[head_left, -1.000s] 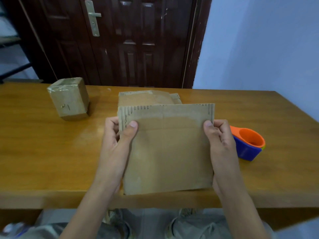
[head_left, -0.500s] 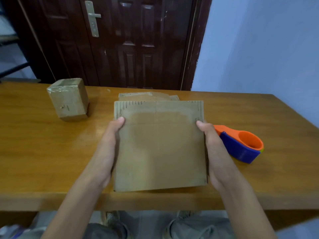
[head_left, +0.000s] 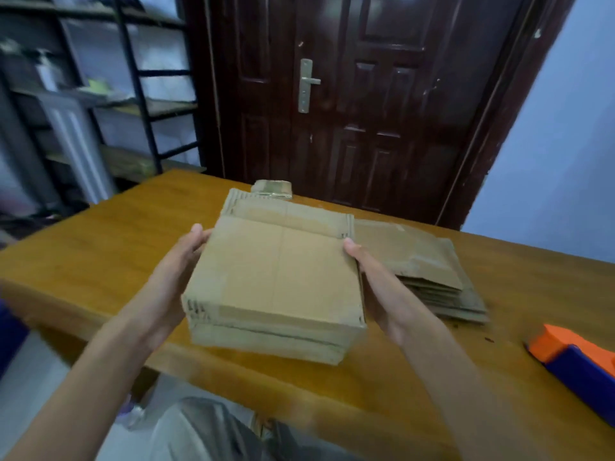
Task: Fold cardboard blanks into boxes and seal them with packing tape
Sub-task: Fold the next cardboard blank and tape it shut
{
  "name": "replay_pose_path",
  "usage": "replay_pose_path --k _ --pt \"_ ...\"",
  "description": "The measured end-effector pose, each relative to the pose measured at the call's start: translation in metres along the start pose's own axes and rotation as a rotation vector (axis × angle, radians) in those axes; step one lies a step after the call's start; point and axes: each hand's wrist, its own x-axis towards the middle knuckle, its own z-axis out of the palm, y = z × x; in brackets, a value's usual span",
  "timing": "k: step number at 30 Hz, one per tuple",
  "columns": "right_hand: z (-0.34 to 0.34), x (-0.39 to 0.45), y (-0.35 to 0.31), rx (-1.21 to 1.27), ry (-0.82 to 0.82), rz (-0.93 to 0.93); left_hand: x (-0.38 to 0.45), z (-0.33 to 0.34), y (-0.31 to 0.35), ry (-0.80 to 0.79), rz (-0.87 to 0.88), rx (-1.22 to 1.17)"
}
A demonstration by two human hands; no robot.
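I hold a brown cardboard blank [head_left: 276,277] above the near edge of the wooden table [head_left: 109,251]; it looks partly opened, with a thick front side showing. My left hand [head_left: 166,287] grips its left edge, thumb on top. My right hand [head_left: 382,287] grips its right edge the same way. A stack of flat cardboard blanks [head_left: 422,261] lies on the table just right of my right hand. The orange and blue tape dispenser [head_left: 572,354] sits at the far right. A small taped box [head_left: 273,188] peeks out behind the held blank.
A dark wooden door [head_left: 366,101] stands behind the table. A black metal shelf rack [head_left: 133,81] fills the left background. A blue wall is at the right. My knees show below the table's near edge.
The camera has swung left and up, so shelf and blank stack now show. The blank went from flat to partly opened between my hands, and the taped box is now behind it.
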Motion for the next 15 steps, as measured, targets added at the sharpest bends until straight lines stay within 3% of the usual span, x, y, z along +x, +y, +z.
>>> replay_pose_path --k 5,9,12,15 --pt "0.057 0.042 0.011 0.098 -0.147 0.104 -0.003 -0.063 -0.019 0.169 0.155 -0.046" --pt "0.074 0.071 -0.002 0.077 -0.336 0.238 -0.002 -0.092 -0.023 0.179 0.345 0.033" --pt "0.081 0.090 -0.015 0.049 -0.482 0.311 0.013 -0.101 -0.015 0.203 0.390 0.043" --pt "0.081 0.105 -0.023 0.027 -0.543 0.315 0.030 -0.093 -0.001 0.324 0.401 0.073"
